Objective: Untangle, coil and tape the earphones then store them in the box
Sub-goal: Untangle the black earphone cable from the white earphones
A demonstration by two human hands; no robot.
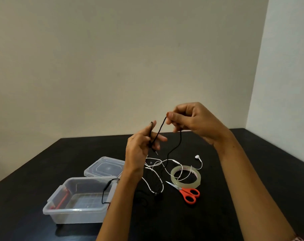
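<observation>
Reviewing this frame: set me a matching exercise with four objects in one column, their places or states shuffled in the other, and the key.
Objects
1. thin black earphone cable
2. roll of clear adhesive tape
3. orange-handled metal scissors
4. clear plastic lid

Places or states
a. lies flat just behind the open clear plastic box
b. pinched above the black table by the left hand and right hand
c. blades together, handles nearest the camera
d. the white earphone cable runs through its hole

Pairs: 1-b, 2-d, 3-c, 4-a
</observation>
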